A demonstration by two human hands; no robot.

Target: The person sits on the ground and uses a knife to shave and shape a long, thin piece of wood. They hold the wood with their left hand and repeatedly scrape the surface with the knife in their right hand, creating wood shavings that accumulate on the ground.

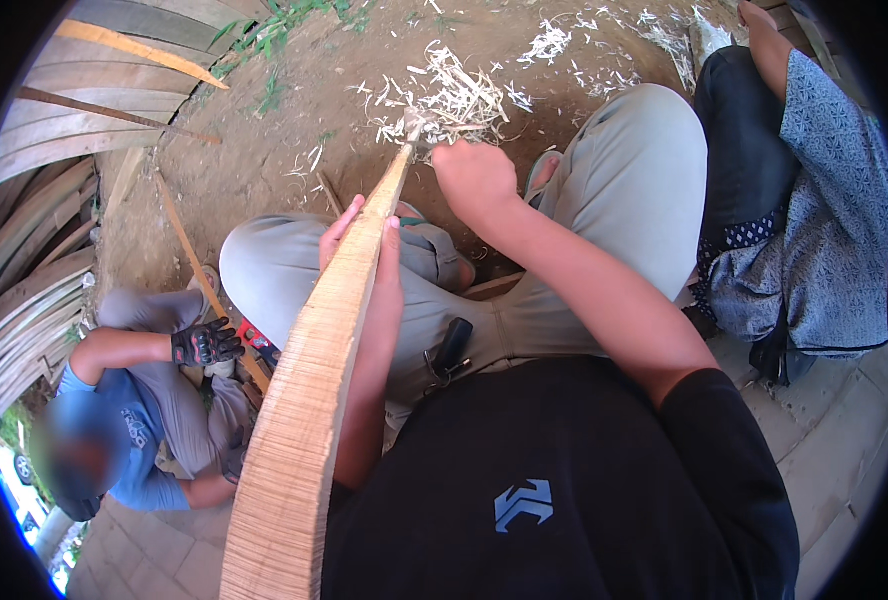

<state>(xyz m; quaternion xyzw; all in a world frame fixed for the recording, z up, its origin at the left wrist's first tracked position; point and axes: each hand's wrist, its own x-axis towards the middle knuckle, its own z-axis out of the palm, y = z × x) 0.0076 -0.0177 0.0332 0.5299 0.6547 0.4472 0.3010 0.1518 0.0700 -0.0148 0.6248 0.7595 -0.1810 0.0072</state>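
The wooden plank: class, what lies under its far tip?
Under the wooden plank tip: pale wood shavings on bare dirt. The right hand covers whatever tool it grips; the left hand steadies the plank.

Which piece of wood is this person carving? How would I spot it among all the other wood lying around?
Start at the black shirt at the bottom: a long pale plank rises from it over the grey trousers. The left hand steadies it; the right hand works its tip. Unlike the weathered grey boards stacked left, it's freshly cut, tapering and finely ridged.

The left hand (364, 240) steadies a long wooden slat (314, 400) while the right hand (474, 175) grips a tool at its tip.
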